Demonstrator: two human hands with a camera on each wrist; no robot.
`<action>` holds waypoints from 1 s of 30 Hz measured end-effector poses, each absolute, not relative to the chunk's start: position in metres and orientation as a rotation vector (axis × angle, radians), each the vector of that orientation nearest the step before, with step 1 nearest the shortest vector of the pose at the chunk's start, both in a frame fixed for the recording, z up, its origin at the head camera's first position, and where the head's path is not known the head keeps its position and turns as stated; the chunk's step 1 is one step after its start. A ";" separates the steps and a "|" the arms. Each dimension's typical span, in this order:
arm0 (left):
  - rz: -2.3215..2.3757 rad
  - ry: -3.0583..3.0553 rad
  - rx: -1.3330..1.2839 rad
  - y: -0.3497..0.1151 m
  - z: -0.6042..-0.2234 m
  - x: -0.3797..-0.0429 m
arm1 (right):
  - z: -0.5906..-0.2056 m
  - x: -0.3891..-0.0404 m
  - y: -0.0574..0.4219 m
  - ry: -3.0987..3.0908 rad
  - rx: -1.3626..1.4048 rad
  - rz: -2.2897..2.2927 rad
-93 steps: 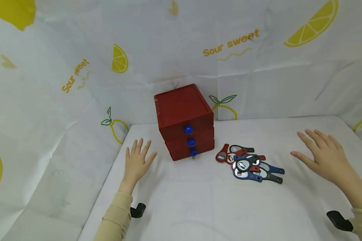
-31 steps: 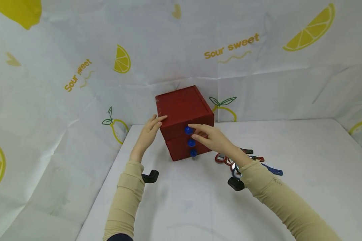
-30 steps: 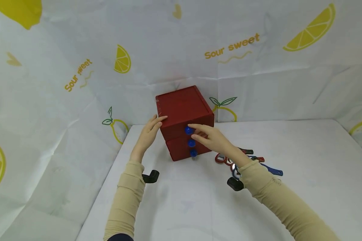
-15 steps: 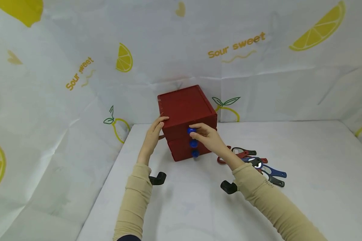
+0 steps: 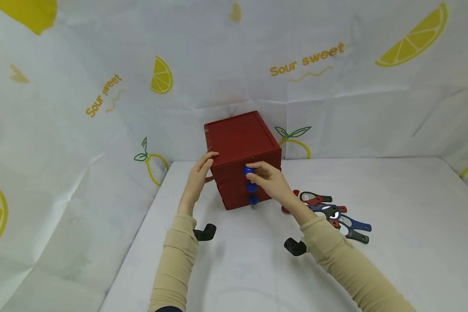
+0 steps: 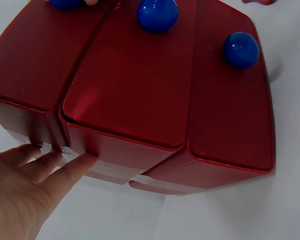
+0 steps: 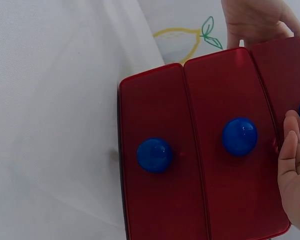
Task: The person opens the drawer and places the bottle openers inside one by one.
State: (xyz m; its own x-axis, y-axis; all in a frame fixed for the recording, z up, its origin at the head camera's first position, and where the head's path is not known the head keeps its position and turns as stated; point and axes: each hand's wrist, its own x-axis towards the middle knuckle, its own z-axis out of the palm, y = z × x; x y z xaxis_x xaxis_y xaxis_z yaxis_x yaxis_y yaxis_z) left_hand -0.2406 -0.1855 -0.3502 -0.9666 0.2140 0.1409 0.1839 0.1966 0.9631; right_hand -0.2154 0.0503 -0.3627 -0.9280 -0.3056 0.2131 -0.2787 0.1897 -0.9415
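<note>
Both hands have moved inward from the sides over the past three seconds and are now at the red drawer box (image 5: pixel 242 138). On the right hand (image 5: pixel 272 181), the grip is together: thumb and index finger pinch the blue top knob (image 5: pixel 248 170), one on each side. On the left hand (image 5: pixel 195 182), the grip is apart, with long, extended fingers resting on the box's left side and upper edge. Two more blue knobs, the middle knob (image 5: pixel 251 187) and the bottom knob (image 5: pixel 253 199), line up below the pinched one. The box stands upright towards the back of the white desk (image 5: pixel 242 264). Just to its right lies a heap of red, blue and black bottle openers (image 5: pixel 331 211), partly hidden by the right forearm. Beige sleeves (image 5: pixel 173 260) cover both forearms. Behind everything hangs a white cloth (image 5: pixel 214 65) printed with yellow lemons and "Sour sweet".
</note>
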 end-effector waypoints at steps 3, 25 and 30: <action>1.926 2.418 0.393 -0.185 -0.352 -0.240 | -0.377 -0.220 0.054 2.370 -0.574 -1.935; 1.971 2.416 0.393 -0.184 -0.356 -0.242 | -0.394 -0.176 0.068 2.399 -0.514 -1.914; 1.977 2.415 0.377 -0.184 -0.353 -0.240 | -0.393 -0.163 0.071 2.451 -0.530 -1.886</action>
State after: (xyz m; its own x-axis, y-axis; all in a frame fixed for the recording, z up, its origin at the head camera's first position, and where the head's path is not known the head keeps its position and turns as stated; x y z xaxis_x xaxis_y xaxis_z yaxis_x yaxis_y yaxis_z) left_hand -0.2405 -0.1837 -0.3529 -0.9712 0.1834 0.1523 0.1855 0.1802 0.9660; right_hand -0.1633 0.0708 -0.3935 -0.9429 -0.2662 0.2001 -0.2616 0.2200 -0.9398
